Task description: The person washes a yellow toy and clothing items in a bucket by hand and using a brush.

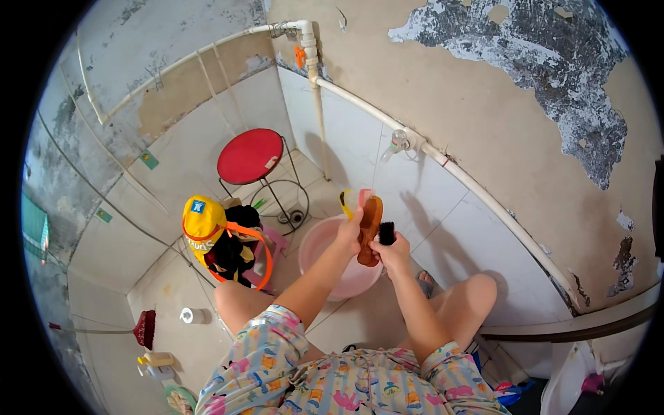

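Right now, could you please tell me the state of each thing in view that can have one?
Brown sandal: held upright over the basin, sole facing out.
Left hand: closed on the brown sandal.
Black brush: bristles against the sandal's side.
Right hand: closed on the black brush.
Pink basin: upright on the floor; contents hidden.
Red stool: standing, seat bare.
Wall tap: no water seen running.

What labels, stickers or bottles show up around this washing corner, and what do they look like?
Two small green stickers on the left wall tiles, one above the other, both rectangular.
Blue square patch on the yellow cap beside the stool.
Small pale tag at the red stool seat's edge.
Yellowish bottle and a white one lying on the floor, lower left.
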The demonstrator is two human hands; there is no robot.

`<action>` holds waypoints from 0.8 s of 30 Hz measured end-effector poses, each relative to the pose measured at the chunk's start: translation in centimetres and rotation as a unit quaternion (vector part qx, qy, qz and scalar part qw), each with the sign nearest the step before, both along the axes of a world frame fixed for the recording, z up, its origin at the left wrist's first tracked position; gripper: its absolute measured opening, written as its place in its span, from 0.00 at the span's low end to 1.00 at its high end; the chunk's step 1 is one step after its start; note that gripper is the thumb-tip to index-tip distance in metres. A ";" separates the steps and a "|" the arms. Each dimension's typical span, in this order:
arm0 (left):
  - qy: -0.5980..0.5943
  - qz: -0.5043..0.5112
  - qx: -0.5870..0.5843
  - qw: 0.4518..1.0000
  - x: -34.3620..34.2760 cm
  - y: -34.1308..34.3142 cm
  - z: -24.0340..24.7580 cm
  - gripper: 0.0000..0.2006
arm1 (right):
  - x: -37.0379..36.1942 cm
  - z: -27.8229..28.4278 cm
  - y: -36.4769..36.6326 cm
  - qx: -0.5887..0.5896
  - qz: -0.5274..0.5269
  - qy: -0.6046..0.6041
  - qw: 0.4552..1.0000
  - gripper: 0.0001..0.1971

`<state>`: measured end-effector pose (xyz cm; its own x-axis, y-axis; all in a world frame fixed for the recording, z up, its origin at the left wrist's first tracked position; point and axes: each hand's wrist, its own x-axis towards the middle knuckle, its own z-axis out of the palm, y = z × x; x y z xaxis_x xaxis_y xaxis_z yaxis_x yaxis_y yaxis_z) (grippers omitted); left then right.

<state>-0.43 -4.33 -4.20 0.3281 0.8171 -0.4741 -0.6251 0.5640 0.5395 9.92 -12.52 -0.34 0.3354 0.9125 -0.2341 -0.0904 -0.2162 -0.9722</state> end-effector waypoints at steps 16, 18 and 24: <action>-0.004 -0.026 -0.050 0.998 2.1 -0.6 3.1 0.21 | 1.9 0.0 0.6 -0.008 0.006 0.043 0.999 0.16; 0.014 -0.013 -0.030 0.999 2.2 -0.8 2.0 0.20 | 2.3 0.5 0.1 -0.020 0.011 0.094 0.995 0.16; 0.104 -0.032 0.074 0.991 1.0 -0.5 0.1 0.16 | 3.5 1.2 -1.3 -0.028 -0.033 0.095 0.995 0.16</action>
